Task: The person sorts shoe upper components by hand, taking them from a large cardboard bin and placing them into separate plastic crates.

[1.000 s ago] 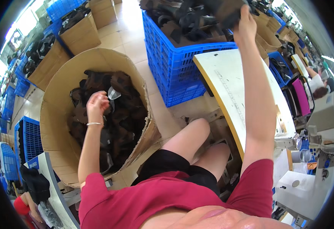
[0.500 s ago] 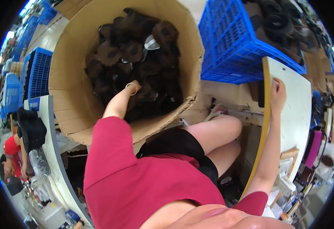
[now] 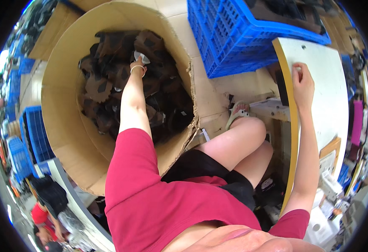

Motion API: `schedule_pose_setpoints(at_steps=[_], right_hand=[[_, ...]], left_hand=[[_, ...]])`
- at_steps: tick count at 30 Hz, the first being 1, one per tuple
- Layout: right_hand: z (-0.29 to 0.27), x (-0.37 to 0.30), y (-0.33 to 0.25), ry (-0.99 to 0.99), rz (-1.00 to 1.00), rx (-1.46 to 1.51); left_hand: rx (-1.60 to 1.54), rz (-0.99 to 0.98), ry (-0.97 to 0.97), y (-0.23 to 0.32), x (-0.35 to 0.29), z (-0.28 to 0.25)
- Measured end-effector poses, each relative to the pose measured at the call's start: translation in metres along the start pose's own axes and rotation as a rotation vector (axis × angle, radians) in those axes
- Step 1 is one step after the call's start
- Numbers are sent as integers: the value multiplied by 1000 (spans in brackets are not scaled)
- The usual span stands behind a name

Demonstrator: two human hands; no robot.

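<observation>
Left hand [image 3: 138,64] deep in big cardboard box [image 3: 62,138], closed on a pale scrap [image 3: 141,56] atop the dark brown pieces [image 3: 104,84]; right hand [image 3: 303,84] flat, fingers bent, on white tabletop [image 3: 331,105] beside blue crate [image 3: 234,42].

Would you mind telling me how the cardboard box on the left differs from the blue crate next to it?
The cardboard box is tan with plain solid walls, one edge ragged; the blue crate is plastic with latticed walls. The box lies at the person's left side, where the left hand reaches onto its contents; the crate stands farther ahead by the white table, where the right hand rests. Both hold heaps of dark pieces.
</observation>
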State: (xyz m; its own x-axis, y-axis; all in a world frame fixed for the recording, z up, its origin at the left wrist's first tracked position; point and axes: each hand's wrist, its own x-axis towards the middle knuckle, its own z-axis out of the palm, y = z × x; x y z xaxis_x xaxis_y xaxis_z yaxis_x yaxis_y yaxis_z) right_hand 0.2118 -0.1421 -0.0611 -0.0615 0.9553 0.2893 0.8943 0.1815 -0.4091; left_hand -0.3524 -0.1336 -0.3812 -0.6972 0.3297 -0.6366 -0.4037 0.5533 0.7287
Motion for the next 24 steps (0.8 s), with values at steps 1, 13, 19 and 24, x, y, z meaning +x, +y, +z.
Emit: schedule_pose_setpoints(at_steps=[1,13,19,24], right_hand=[[3,2,-5,-21,-21,16],[8,-2,10,180,-145,-132],[-2,-55,-26,209,-404,115],[-10,-129,-118,0,-415,489]], left_hand=[[86,181,8,0,4,-14],[-334,665,-281,71,-205,-114],[-414,1051,-282,112,-345,-163],[-588,1389,-657,181,-435,-183]])
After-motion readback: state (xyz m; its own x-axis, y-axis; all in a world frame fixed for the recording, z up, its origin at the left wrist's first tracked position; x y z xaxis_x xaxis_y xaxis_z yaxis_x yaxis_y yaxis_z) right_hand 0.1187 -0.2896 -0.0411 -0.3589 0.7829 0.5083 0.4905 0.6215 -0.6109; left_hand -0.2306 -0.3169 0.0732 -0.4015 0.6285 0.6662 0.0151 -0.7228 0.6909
